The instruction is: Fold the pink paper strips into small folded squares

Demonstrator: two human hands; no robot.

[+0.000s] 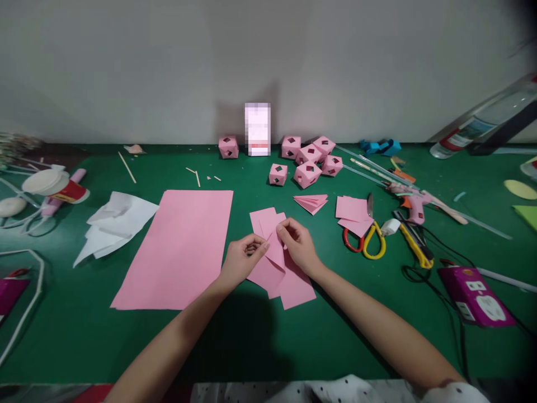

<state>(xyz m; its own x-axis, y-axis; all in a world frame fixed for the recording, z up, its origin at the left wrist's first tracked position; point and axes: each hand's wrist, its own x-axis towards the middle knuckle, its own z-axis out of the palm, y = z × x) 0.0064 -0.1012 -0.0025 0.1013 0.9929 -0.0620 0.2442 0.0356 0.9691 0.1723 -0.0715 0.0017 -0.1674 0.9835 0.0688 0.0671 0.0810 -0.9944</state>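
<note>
A small piece of pink paper (276,251) is pinched between my two hands at the middle of the table. On its left edge, my left hand (244,258) closes thumb and fingertips. The right side is held near the top by my right hand (300,246), fingers bent. Several pink paper strips (298,288) lie loosely overlapped beneath the hands. Beyond them sit small folded triangles (311,202) and a few pink squares (352,210). Several folded pink paper boxes (307,174) with diamond-shaped holes stand near the wall.
To the left lie large pink sheets (180,246), crumpled white paper (119,224) and a tipped paper cup (59,184). Scissors (375,240), a yellow cutter (415,243), a pink glue gun (413,202) and a purple box (476,296) lie right. A lit phone (257,129) leans on the wall.
</note>
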